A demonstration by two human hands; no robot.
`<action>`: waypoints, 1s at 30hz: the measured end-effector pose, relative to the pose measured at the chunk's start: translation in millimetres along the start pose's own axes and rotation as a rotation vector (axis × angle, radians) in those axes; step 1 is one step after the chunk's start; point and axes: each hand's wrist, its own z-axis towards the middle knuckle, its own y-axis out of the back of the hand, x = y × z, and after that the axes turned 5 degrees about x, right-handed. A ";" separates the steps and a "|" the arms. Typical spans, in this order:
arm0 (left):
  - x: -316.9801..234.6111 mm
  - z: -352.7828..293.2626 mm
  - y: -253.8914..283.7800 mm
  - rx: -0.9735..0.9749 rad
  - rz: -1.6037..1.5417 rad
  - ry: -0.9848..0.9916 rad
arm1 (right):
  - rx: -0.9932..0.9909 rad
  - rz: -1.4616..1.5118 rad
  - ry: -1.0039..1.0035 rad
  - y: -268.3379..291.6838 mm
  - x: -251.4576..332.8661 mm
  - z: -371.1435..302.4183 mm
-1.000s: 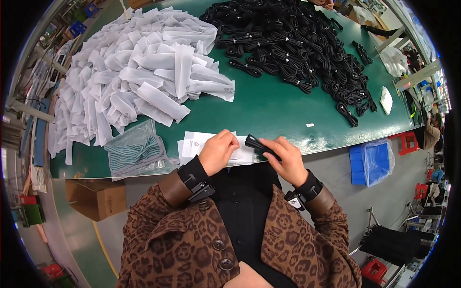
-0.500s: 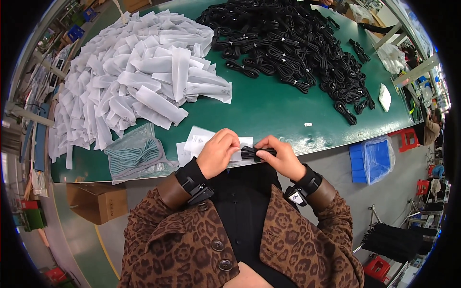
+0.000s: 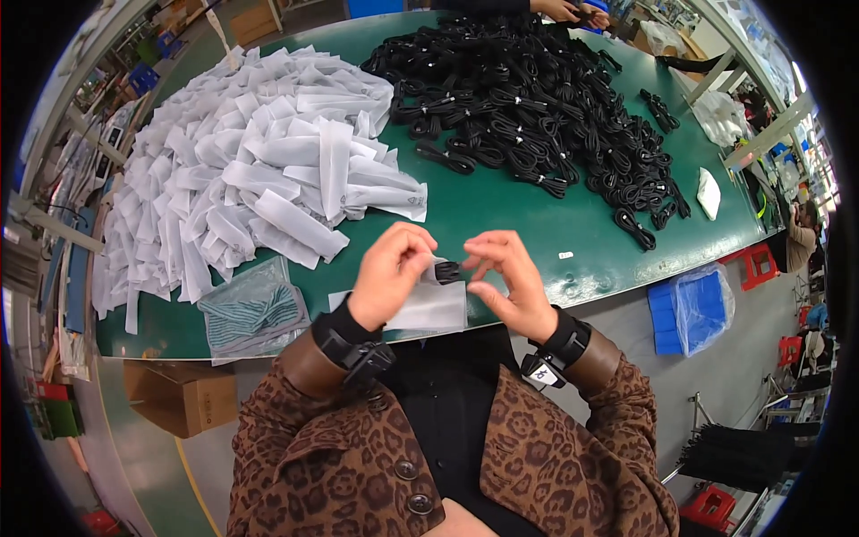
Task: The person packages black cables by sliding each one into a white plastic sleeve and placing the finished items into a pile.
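Note:
Close to the table's front edge, my left hand (image 3: 390, 276) pinches a small white translucent bag. A coiled black cable (image 3: 446, 272) sits partly inside it, its end showing at the bag's right side. My right hand (image 3: 514, 285) is just right of that end, thumb and fingers spread and apart from the cable. Beneath both hands lie flat white bags (image 3: 429, 311) on the table. A large heap of filled white bags (image 3: 259, 152) covers the left of the table. Bundled black cables (image 3: 519, 107) form a pile at the back right.
On the green table (image 3: 501, 210) are a clear bag with striped cloth (image 3: 255, 309), a small white tag (image 3: 565, 256) and a white piece (image 3: 708, 194). Another person's hands (image 3: 573, 12) hold something dark at the far edge. Below stand a cardboard box (image 3: 183, 398) and a blue bin (image 3: 684, 313).
The cable has gone farther into the white bag. My right hand has let go of it and opened. Another person's hands have come into fuller view at the far edge.

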 end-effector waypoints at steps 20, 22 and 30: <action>26.6 -29.9 -3.2 0.117 0.360 -0.102 | 0.035 -1.298 -0.167 95.5 -86.0 -3.0; 26.8 -35.6 -22.9 0.166 0.402 -0.183 | 0.039 -1.307 -0.159 78.9 -80.1 -9.3; 35.9 -40.3 -49.5 0.231 0.544 -0.084 | -0.035 -0.880 -0.227 30.9 -46.6 -37.6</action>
